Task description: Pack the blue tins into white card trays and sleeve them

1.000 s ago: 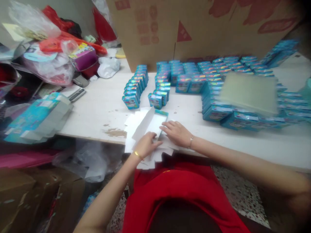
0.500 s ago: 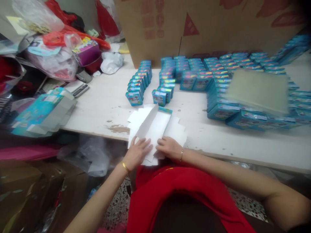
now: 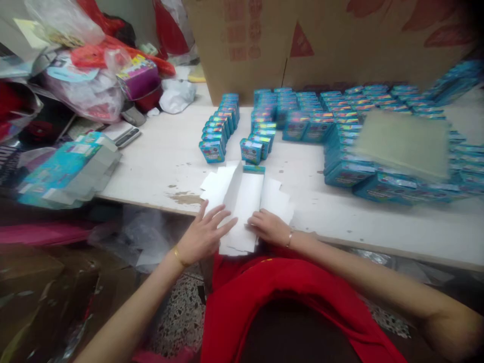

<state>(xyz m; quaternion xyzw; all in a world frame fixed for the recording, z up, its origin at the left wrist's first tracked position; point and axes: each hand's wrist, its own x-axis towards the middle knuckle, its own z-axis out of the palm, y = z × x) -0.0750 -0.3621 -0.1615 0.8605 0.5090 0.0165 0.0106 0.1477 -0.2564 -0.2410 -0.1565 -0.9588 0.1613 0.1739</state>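
A partly folded carton blank [image 3: 247, 196], white inside with a blue flap at its far end, lies in front of me. Under it more blanks spread out, with white side flaps [image 3: 275, 194] showing to the right. My left hand [image 3: 206, 233] is at the near left of the blank, fingers spread, and the fingertips reach its raised left panel. My right hand [image 3: 269, 226] has its fingers curled over the blank's right edge. Just beyond stand rows of small blue boxes [image 3: 251, 150].
Many more blue boxes [image 3: 348, 174] fill the right of the table [image 3: 170, 156], with a pale block [image 3: 404, 143] on top. A large cardboard carton [image 3: 257, 60] stands behind. At left lie flat blue cartons [image 3: 71, 169], a phone [image 3: 128, 137] and plastic bags [image 3: 86, 96].
My left hand has shifted left and its fingers have spread. The carton blank has turned straighter, and its left panel stands more upright. My right hand stays at the right edge.
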